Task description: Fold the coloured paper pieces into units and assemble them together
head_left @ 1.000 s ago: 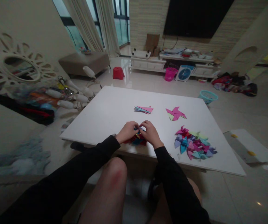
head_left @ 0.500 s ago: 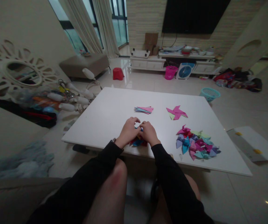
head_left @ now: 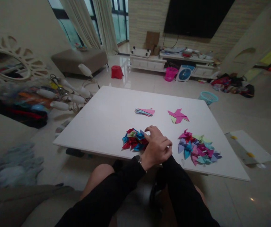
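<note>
Crossing in front of me, my left hand (head_left: 154,153) has a watch (head_left: 138,158) at its wrist. Its fingers are curled at the cuff of my black right sleeve (head_left: 173,167). Partly covered behind it is my right hand (head_left: 153,134), palm down over the table, its visible fingers bent and apart with nothing seen in them. Just left of those fingers lies a small heap of folded paper pieces (head_left: 132,138) in red, blue and pale green; its right end is hidden by the hands.
The white table (head_left: 90,119) also bears a stack of folded paper strips (head_left: 145,112), a pink and green paper pinwheel (head_left: 179,116) and a larger heap of folded paper pieces (head_left: 200,148). Beyond the table's right corner stands a turquoise basket (head_left: 208,97).
Both hands have come off the small paper heap, uncovering it. My left hand has moved right across my right wrist; my right forearm has drawn back slightly to the right.
</note>
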Tool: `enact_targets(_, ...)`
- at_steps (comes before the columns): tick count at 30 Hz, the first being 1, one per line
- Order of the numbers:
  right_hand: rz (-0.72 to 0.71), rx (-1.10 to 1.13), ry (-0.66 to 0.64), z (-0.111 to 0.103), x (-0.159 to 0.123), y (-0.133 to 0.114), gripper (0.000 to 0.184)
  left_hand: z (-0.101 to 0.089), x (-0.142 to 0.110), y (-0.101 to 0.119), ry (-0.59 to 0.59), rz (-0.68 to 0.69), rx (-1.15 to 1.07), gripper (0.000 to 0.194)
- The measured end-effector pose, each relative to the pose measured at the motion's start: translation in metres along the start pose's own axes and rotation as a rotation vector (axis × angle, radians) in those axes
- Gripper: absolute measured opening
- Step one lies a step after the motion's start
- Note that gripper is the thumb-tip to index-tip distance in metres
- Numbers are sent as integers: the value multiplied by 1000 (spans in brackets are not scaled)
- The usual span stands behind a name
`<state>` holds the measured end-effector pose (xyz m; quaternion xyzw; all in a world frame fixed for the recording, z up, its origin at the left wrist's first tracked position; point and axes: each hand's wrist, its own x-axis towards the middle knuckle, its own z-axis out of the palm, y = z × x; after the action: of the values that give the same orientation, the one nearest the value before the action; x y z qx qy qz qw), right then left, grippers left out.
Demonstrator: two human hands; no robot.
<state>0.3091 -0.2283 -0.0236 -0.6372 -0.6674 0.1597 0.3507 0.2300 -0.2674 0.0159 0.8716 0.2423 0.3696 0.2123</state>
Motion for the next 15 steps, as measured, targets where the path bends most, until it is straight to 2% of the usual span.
enact_targets(3,110,86,18,-5,5,3,9,-3,-1,-16,-61,67,16,12)
enact_targets(5,184,167,25,-5,10,3,8,-7,1,-25,-39,75,-11,11)
enact_targets(10,340,333,40,-12,19,-2,26,-12,-4,-35,55,153,-70,22)
enact_targets(13,342,271,67,-44,-5,-4,34,-15,-14,-32,40,242,-76,27)
enact_targets(15,337,141,100,-78,-48,-5,34,-19,-21,-28,-8,261,-70,29)
